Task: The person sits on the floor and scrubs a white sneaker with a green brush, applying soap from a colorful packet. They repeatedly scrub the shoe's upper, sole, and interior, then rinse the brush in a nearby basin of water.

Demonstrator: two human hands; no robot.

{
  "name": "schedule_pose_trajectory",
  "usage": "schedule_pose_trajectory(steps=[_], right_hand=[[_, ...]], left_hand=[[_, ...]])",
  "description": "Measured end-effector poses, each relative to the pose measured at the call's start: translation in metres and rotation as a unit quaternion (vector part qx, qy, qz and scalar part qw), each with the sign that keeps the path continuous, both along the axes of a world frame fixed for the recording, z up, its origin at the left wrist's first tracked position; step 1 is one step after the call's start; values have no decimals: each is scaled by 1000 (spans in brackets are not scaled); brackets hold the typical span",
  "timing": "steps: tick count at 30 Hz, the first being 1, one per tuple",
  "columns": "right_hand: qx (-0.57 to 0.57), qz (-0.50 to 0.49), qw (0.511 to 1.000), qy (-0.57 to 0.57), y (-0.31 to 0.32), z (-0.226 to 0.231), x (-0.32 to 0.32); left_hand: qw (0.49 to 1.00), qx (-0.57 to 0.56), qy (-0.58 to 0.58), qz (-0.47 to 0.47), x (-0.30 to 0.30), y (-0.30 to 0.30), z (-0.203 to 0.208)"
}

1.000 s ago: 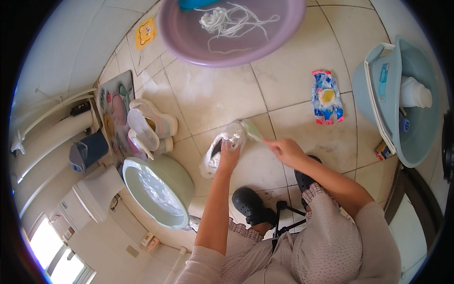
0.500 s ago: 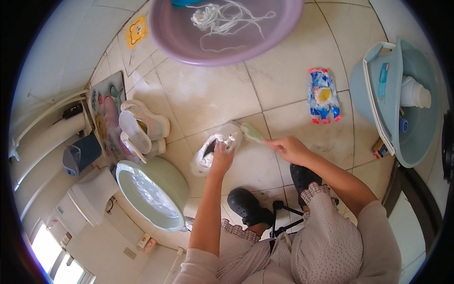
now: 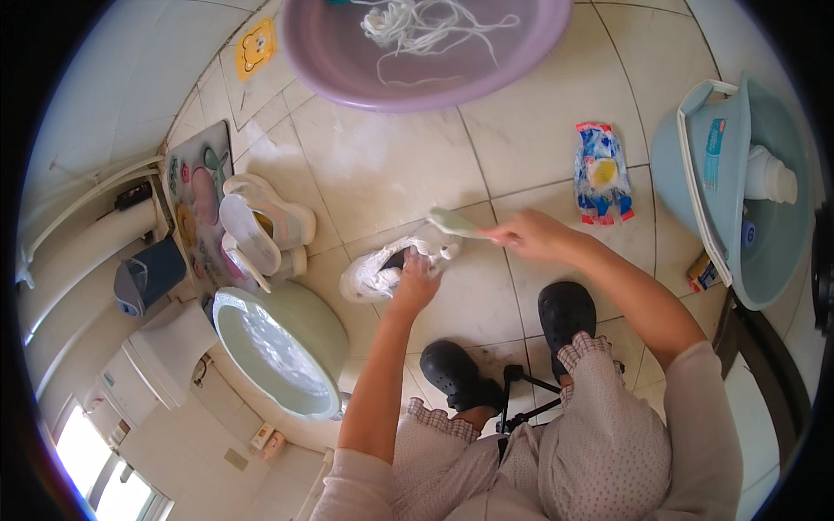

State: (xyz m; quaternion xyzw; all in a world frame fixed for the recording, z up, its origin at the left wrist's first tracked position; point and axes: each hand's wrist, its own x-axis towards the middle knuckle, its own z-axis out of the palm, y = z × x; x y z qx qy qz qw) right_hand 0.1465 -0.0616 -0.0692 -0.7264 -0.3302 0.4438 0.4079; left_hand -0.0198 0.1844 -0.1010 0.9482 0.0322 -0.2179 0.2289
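A white shoe [image 3: 372, 273] rests on the tiled floor in front of me, tilted sideways. My left hand [image 3: 418, 282] is closed on it at the opening, with some fingers hidden inside. In my right hand [image 3: 532, 236] is a pale green scrubbing brush [image 3: 453, 223], pinched by its handle. Its head lies over the toe end of the shoe; whether the bristles touch it I cannot tell.
Ahead stands a lilac basin [image 3: 382, 100] holding white laces. A green basin [image 3: 326, 326] of water and more pale footwear [image 3: 278, 226] are at left. To the right lie a blue packet [image 3: 603, 174] with a yellow piece on it and a blue-grey bucket [image 3: 686, 161] with bottles.
The shoe has turned, its heel end shifting left and its toe end right, with my left hand still on it. My right hand and the brush have moved slightly up and over the toe.
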Motion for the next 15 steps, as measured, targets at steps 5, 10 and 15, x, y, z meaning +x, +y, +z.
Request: schedule_pose_trajectory(steps=[5, 10, 15], right_hand=[[27, -43, 998, -43, 43, -18, 2], [30, -104, 993, 49, -22, -1, -23], [-66, -24, 997, -16, 21, 20, 1]], left_hand=[[979, 2, -128, -159, 8, 1, -15], [984, 28, -116, -133, -4, 3, -9], [997, -57, -30, 45, 0, -7, -3]])
